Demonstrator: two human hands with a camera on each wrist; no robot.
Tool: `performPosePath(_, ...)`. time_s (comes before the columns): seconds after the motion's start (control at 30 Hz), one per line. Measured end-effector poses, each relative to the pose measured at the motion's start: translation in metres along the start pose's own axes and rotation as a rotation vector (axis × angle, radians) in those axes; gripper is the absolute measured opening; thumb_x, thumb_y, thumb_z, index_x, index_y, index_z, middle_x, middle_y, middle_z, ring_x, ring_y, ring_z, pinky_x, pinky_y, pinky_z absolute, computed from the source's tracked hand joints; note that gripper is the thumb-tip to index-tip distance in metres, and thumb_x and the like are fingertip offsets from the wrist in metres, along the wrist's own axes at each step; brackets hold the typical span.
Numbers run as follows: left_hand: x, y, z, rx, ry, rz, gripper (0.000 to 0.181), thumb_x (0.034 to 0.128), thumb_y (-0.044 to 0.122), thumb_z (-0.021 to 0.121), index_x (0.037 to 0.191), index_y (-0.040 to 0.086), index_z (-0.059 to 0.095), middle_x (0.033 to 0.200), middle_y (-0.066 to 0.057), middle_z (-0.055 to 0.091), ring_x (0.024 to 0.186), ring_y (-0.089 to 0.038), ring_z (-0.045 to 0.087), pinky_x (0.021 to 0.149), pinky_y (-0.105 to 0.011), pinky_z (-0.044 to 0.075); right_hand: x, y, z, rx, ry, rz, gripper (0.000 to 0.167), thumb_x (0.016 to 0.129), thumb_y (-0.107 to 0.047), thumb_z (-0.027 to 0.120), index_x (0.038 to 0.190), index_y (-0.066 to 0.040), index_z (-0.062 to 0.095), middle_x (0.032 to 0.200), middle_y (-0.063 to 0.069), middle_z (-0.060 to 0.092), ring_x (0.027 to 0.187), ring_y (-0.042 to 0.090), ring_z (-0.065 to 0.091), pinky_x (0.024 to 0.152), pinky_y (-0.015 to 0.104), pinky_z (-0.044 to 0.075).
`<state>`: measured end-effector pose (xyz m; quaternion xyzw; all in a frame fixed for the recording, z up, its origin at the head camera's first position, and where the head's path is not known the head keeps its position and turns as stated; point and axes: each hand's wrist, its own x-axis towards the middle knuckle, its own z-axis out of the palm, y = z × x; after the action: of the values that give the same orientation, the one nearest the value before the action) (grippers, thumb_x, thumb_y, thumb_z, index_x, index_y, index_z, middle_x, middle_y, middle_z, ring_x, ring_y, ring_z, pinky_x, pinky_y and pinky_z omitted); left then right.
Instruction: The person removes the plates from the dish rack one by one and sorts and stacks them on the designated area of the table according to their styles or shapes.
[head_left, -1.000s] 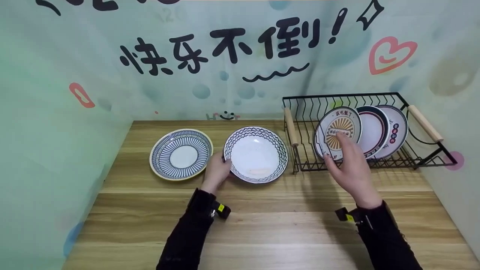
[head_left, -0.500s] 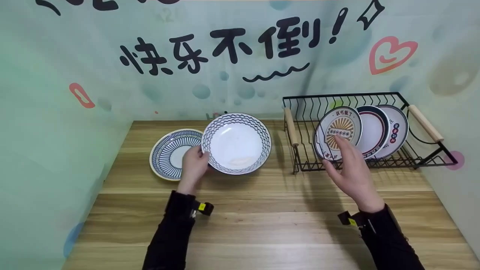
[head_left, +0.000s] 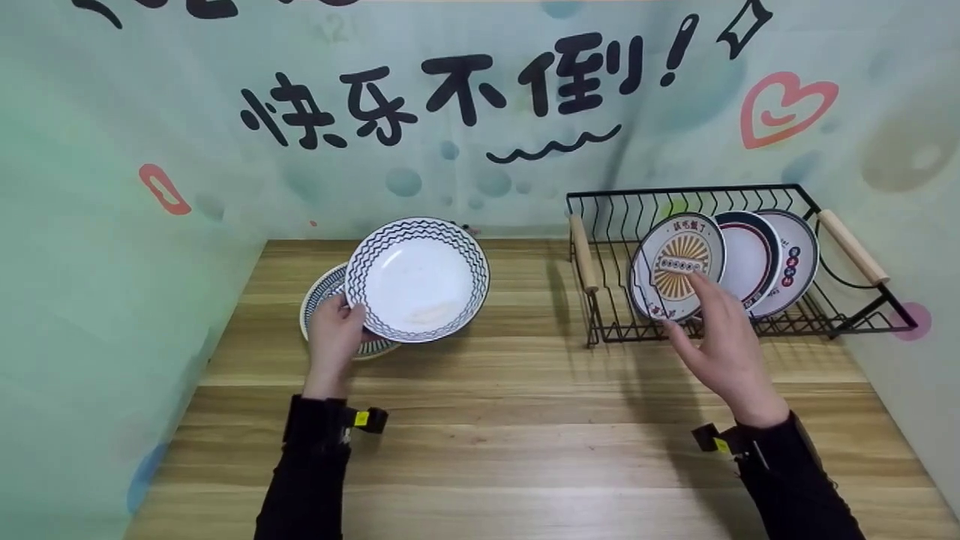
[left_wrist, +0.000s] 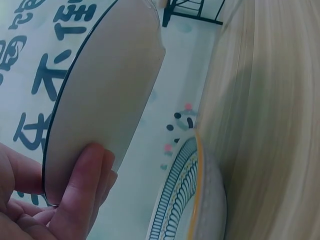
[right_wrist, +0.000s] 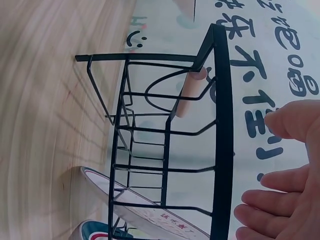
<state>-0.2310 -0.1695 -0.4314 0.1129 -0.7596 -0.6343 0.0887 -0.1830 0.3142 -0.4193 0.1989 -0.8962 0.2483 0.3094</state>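
Wave-patterned white dish (head_left: 420, 281), farther left

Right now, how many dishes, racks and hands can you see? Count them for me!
Dishes: 5 (wavy-rimmed dish, striped dish, sunburst plate, dark-rimmed plate, dotted plate)
Racks: 1 (black rack)
Hands: 2 (left hand, right hand)
Total: 8
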Motion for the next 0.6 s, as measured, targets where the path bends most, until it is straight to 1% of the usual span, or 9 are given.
performPosePath(0.1,0.000,-0.002,-0.007,-0.022,0.003,-0.039,0.036,0.0964,0.001,0.050,0.128,-0.014,0.052,0.111,-0.030,0.063,0.069,-0.015,0.065,0.065,-0.028,0.060,0.000,0.003,-0.003,0.001,0.012,0.005,0.068,0.085,-0.005,0.073,0.142,0.013,0.039,0.143,0.033,0.043,0.129,0.049,0.041,0.112,0.058,0.029)
performPosePath(0.23,0.001,-0.005,-0.014,-0.014,0.021,-0.025,0.034,0.0958,0.000,0.048,0.125,-0.017,0.053,0.108,-0.033,0.062,0.064,-0.012,0.064,0.061,-0.026,0.059,0.000,0.006,-0.008,0.005,0.026,0.021,0.069,0.085,-0.004,0.073,0.142,0.013,0.039,0.142,0.033,0.043,0.129,0.049,0.041,0.113,0.057,0.029)
performPosePath(0.37,0.000,-0.009,-0.020,-0.022,0.035,-0.030,0.034,0.0961,0.000,0.049,0.124,-0.017,0.054,0.105,-0.030,0.063,0.065,-0.012,0.064,0.060,-0.026,0.059,-0.001,0.009,-0.013,0.007,0.028,0.049,0.068,0.084,-0.002,0.073,0.141,0.014,0.039,0.142,0.034,0.042,0.130,0.049,0.039,0.113,0.057,0.027)
performPosePath(0.47,0.000,-0.010,-0.025,-0.021,0.047,-0.031,0.033,0.0956,0.000,0.049,0.123,-0.018,0.054,0.099,-0.027,0.064,0.061,-0.011,0.063,0.058,-0.025,0.058,-0.001,0.012,-0.016,0.002,0.029,0.073,0.067,0.085,-0.001,0.073,0.141,0.014,0.040,0.142,0.034,0.042,0.131,0.050,0.039,0.114,0.057,0.026)
performPosePath(0.53,0.001,-0.012,-0.028,-0.002,0.060,-0.019,0.032,0.0949,0.000,0.049,0.120,-0.020,0.055,0.095,-0.026,0.064,0.057,-0.010,0.062,0.055,-0.025,0.057,-0.001,0.013,-0.018,0.001,0.030,0.088,0.066,0.085,-0.001,0.072,0.141,0.014,0.040,0.143,0.034,0.042,0.131,0.050,0.038,0.114,0.056,0.025)
performPosePath(0.6,0.001,-0.013,-0.031,0.003,0.068,-0.022,0.033,0.0948,0.000,0.048,0.121,-0.020,0.055,0.095,-0.026,0.065,0.056,-0.010,0.062,0.055,-0.025,0.057,0.000,0.015,-0.019,-0.002,0.034,0.093,0.067,0.084,-0.001,0.073,0.141,0.013,0.040,0.143,0.034,0.042,0.131,0.050,0.038,0.115,0.056,0.025)
